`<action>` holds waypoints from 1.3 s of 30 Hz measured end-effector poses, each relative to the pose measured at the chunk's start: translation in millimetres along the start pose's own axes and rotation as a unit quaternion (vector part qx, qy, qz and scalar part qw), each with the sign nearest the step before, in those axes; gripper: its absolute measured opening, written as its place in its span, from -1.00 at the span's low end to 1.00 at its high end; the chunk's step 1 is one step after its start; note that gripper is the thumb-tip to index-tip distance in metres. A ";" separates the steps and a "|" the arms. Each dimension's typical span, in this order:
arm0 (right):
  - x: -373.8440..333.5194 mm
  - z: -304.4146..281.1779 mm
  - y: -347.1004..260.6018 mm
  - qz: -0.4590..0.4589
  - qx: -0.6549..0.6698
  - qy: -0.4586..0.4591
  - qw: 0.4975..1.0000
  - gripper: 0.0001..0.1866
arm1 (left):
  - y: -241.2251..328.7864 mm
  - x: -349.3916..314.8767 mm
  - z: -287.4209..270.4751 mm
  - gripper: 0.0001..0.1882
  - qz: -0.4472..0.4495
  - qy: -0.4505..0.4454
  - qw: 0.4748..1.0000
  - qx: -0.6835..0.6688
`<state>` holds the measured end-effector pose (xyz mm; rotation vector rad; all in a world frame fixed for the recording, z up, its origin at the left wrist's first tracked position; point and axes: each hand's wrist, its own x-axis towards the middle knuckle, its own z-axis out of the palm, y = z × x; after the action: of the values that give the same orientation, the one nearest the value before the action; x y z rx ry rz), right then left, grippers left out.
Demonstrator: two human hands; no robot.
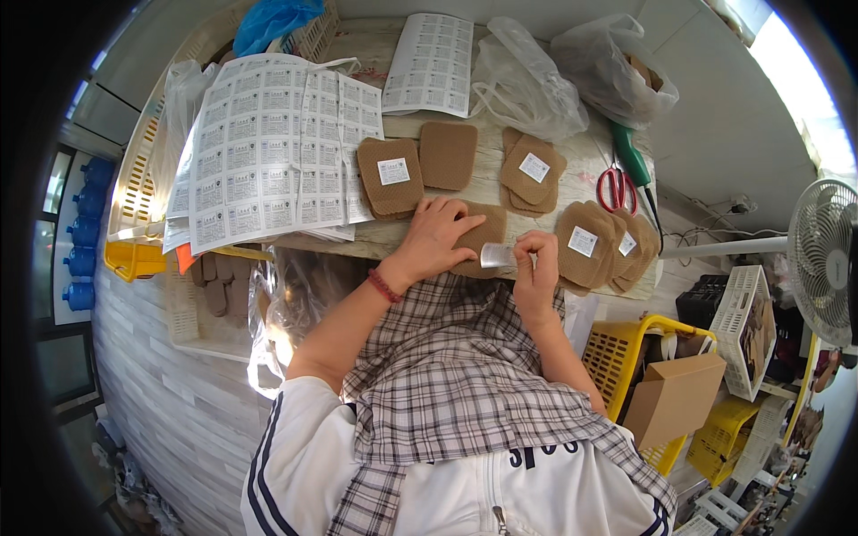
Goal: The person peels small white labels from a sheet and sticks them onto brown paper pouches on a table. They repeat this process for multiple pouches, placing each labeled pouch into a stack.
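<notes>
My left hand (435, 238) rests over a brown textured pad (483, 217) at the table's near edge, its fingers spread and pressing on it. Pinched between the fingertips of my right hand (536, 272) is a small white sticker label (497, 255), curling over the pad's right side. Beyond my left hand lie a labelled stack of pads (402, 189) and a bare pad stack (448, 154). Further right sit another labelled stack (527, 189) and fanned labelled pads (576, 263). Printed label sheets (250, 161) cover the table's left side.
Red-handled scissors (617, 189) and a green-handled tool (631, 155) lie at the right. Clear plastic bags (532, 80) and another label sheet (430, 67) are at the back. A yellow crate (617, 357) with a cardboard box (672, 397) stands right of me; a fan (824, 259) is beyond.
</notes>
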<state>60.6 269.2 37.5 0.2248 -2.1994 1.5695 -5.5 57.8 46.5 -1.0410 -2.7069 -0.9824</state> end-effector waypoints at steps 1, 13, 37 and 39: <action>5.4 0.5 4.9 0.056 0.062 0.016 0.996 -0.91 | -0.2 -2.0 0.8 -0.44 0.006 0.014 1.000 -0.005; 28.9 25.1 13.5 0.140 -0.146 -0.084 0.976 -0.93 | 2.1 -40.9 13.6 -0.76 0.076 0.136 0.988 -0.003; 34.0 27.5 18.9 0.178 -0.146 -0.074 0.970 -0.92 | 2.0 -41.4 15.0 -0.78 0.060 0.131 0.989 -0.005; 34.7 26.6 19.8 0.186 -0.147 -0.081 0.968 -0.92 | 2.6 -41.3 14.7 -0.78 0.060 0.133 0.989 -0.007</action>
<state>15.6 255.3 28.2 -0.1675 -2.6894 1.4142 30.0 44.2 24.3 -0.9821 -2.3986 -1.0394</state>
